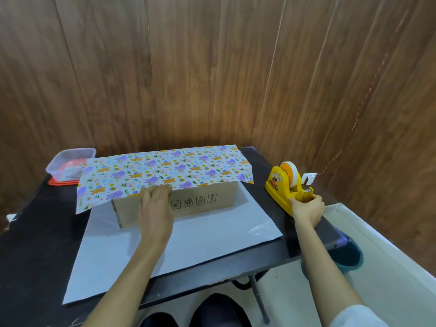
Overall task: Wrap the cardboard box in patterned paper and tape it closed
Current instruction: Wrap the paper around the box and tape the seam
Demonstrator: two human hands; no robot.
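A long cardboard box (203,204) lies on the white inner side of the wrapping paper (188,244) on a black table. The far flap of patterned paper (165,171) is folded over the box top and overhangs both ends. My left hand (155,208) presses the paper's edge down at the box's front top edge, fingers fairly straight. My right hand (306,208) is at the front end of a yellow tape dispenser (286,187), fingers curled at the cutter; any tape strip there is too small to see.
A clear plastic container (70,164) with a red lid under it stands at the table's back left. Wooden panel walls close in behind and to the right. The black table (35,244) ends near my knees; a white floor edge lies at right.
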